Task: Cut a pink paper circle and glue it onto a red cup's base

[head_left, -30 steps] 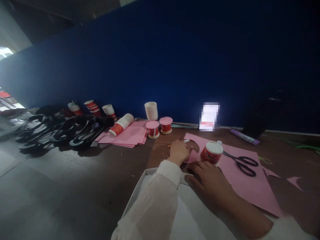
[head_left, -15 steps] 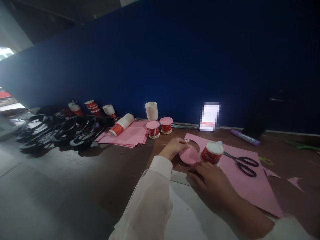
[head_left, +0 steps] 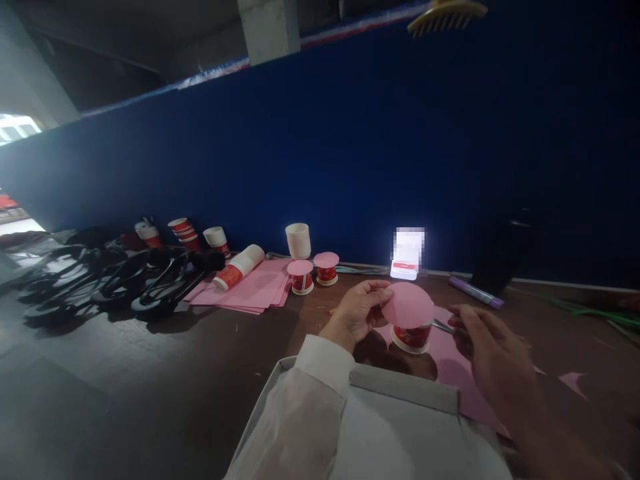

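Observation:
My left hand (head_left: pixel 357 310) pinches the left edge of a round pink paper disc (head_left: pixel 407 305). The disc is over a short red paper cup (head_left: pixel 411 337) and hides its top; I cannot tell whether the two touch. My right hand (head_left: pixel 487 337) is closed on the scissors (head_left: pixel 443 326). Only part of their metal shows, pointing left toward the cup, while the handles are hidden by my fingers. A pink paper sheet (head_left: pixel 453 363) lies under the cup and my right hand.
Two red cups topped with pink discs (head_left: pixel 326 261) stand by a white cup (head_left: pixel 298 241). Left are a pink paper stack (head_left: pixel 265 283), a lying cup (head_left: pixel 239 267) and black straps (head_left: pixel 160 280). A lit phone (head_left: pixel 407 253) leans on the blue partition (head_left: pixel 350 167) near a purple marker (head_left: pixel 475 292).
My left hand has brought the pink disc right and over the cup. My right hand has moved from beside the cup onto the scissors. The view has tilted upward.

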Tool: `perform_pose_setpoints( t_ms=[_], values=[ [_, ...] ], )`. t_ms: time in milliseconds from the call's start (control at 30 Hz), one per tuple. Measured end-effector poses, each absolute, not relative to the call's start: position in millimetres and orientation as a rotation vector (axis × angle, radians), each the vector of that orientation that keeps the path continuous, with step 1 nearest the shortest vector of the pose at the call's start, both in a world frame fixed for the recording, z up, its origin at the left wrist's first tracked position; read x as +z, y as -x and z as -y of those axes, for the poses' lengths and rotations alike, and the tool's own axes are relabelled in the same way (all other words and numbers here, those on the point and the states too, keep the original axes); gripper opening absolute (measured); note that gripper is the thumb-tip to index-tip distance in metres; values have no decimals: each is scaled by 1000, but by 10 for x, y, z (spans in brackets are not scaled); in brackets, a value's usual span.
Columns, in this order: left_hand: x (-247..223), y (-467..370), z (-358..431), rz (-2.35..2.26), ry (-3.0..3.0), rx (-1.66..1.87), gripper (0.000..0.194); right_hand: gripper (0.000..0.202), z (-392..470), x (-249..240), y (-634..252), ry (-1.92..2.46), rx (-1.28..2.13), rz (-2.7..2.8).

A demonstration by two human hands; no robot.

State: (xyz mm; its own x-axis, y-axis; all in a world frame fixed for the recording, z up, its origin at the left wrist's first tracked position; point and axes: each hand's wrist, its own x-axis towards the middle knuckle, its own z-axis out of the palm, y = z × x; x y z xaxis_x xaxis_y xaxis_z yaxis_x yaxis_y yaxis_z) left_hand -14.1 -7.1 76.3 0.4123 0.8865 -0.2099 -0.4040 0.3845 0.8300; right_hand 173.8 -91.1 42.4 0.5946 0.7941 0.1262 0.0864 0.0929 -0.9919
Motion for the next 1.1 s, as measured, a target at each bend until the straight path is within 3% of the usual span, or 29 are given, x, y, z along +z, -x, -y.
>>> perform_pose_setpoints(
  t_ms=[133, 467, 1100],
  values=[
    [797, -99, 84, -772, -734, 947, 25, 47, 821, 425, -1815, 1424, 805, 740],
    [627, -199, 7, -911, -692, 1013, 29, 55, 761, 409, -1808, 1447, 840, 792],
    [442, -258, 39, -921, -851, 1034, 18, 40, 842, 518, -1714, 1514, 816, 892]
  ],
)
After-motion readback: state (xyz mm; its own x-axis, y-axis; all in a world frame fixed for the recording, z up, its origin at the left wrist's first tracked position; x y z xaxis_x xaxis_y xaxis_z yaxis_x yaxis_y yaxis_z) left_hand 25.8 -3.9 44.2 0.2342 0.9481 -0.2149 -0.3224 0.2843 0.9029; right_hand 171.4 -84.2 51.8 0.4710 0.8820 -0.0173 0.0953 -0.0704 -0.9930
